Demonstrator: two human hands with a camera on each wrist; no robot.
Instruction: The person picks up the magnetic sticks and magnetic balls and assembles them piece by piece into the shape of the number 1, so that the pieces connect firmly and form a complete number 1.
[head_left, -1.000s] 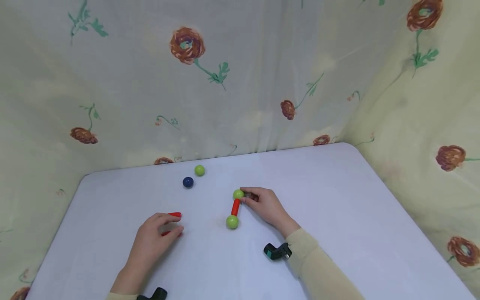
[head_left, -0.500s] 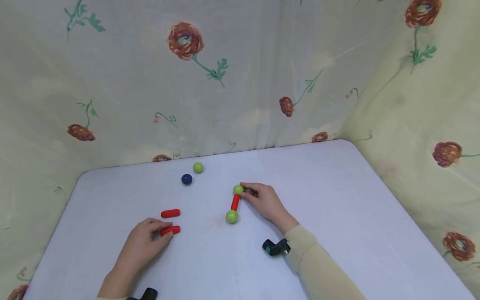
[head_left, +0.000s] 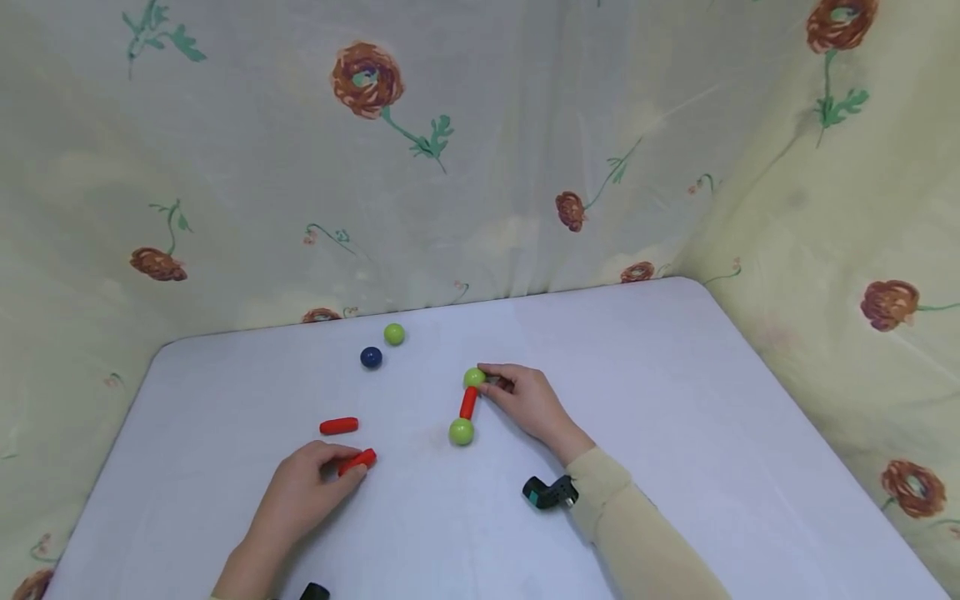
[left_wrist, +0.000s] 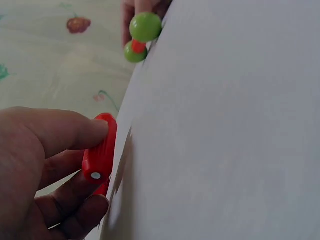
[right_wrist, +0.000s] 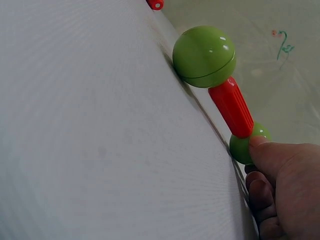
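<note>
My left hand (head_left: 300, 496) pinches a short red rod (head_left: 366, 458) between thumb and fingers, left of the middle of the table. In the left wrist view, a pale metal-looking dot shows on the near end of this rod (left_wrist: 101, 155). To the right, my right hand (head_left: 536, 408) grips the far green ball (head_left: 473, 377) of a dumbbell-shaped piece. A ribbed red rod (right_wrist: 231, 107) joins that ball to the near green ball (right_wrist: 204, 56). The piece lies slantwise close over the table, its near ball toward me.
Another red rod (head_left: 339, 426) lies just beyond my left hand. Farther back are a dark blue ball (head_left: 371, 357) and a loose green ball (head_left: 394, 334). The white table (head_left: 675, 400) meets a flower-printed cloth (head_left: 480, 208) at its back edge.
My left hand closed its fingers on the nearer of two red rods, then moved it right and tilted it. My right hand stays on the green ball.
</note>
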